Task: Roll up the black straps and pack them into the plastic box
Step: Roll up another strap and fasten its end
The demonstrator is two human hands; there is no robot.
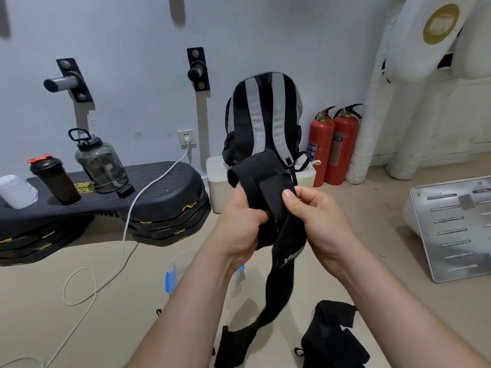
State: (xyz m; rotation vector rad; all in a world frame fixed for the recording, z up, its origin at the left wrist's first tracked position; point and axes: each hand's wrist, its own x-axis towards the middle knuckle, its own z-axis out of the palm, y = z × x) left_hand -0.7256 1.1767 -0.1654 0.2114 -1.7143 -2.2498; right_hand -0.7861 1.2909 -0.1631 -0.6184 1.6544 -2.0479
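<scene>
I hold a long black strap (285,251) up in front of me with both hands. My left hand (240,224) grips its folded upper part from the left. My right hand (316,213) pinches the strap's flat end, thumb on top. The strap's tail hangs down to the floor between my forearms. A second black strap (329,338) lies crumpled on the floor at the lower right. The clear plastic box (180,264) with blue clips sits on the floor behind my left forearm, mostly hidden.
A grey and black backpack (263,120) stands on a white box behind the strap. Left is a black step platform (159,192) with bottles and a white cable (117,256). Two red extinguishers (334,147) stand by the wall. A metal panel (451,229) lies on the right.
</scene>
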